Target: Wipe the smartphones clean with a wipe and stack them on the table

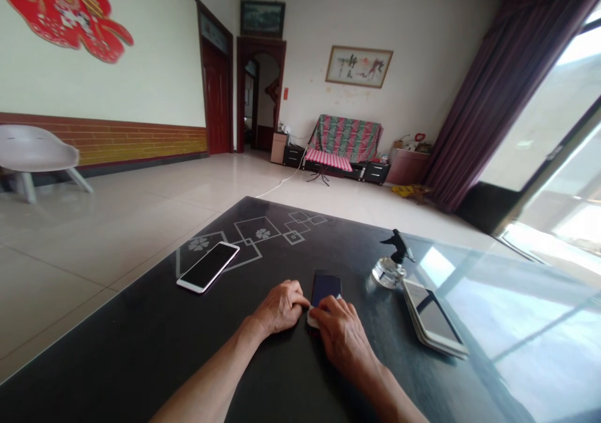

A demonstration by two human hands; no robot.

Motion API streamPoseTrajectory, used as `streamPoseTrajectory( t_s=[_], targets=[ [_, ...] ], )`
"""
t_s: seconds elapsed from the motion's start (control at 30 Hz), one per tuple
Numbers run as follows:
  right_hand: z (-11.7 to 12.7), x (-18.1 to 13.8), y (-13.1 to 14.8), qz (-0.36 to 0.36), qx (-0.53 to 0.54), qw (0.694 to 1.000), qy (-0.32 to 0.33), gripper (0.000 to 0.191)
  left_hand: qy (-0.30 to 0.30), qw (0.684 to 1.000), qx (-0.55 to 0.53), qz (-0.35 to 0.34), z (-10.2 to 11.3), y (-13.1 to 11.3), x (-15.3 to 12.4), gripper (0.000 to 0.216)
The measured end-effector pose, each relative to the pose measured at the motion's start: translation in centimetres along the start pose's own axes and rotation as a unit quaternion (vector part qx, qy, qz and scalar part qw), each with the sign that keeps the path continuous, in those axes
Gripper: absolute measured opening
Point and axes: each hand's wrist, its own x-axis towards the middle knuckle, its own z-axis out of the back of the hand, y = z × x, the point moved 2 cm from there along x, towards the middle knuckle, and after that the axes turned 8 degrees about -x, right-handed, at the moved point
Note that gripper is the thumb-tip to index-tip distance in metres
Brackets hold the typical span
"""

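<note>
A dark smartphone (pixel 327 286) lies flat on the black table in front of me. My left hand (pixel 282 306) rests on the table at its left side, fingers curled, with the index fingertip against the phone's edge. My right hand (pixel 342 330) bends over the lower part of the phone and presses a small white cloth (pixel 313 318) onto it. Most of the cloth is hidden under the fingers, and the phone's lower right part is covered too.
A white-framed smartphone (pixel 209 267) lies on the left of the black table (pixel 263 373). A clear spray bottle (pixel 390 269) with a black trigger stands at the right, beside stacked white tablets (pixel 436 320). Beyond the table are a white chair (pixel 35 151) and a striped small table (pixel 328 159).
</note>
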Motion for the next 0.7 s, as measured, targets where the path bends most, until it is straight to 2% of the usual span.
streamPoseTrajectory(
  t_s=[0.2, 0.37, 0.7],
  targets=[
    [0.1, -0.3, 0.3, 0.005, 0.011, 1.0, -0.001, 0.019, 0.013, 1.0, -0.006, -0.002, -0.1, 0.4, 0.0, 0.045],
    [0.2, -0.7, 0.0, 0.008, 0.019, 1.0, -0.001, 0.021, 0.023, 1.0, 0.0, -0.002, 0.0, 0.4, 0.0, 0.044],
    [0.6, -2.2, -3.2, -0.028, -0.002, 1.0, -0.004, 0.027, 0.022, 1.0, 0.001, -0.002, 0.0, 0.4, 0.0, 0.045]
  ],
)
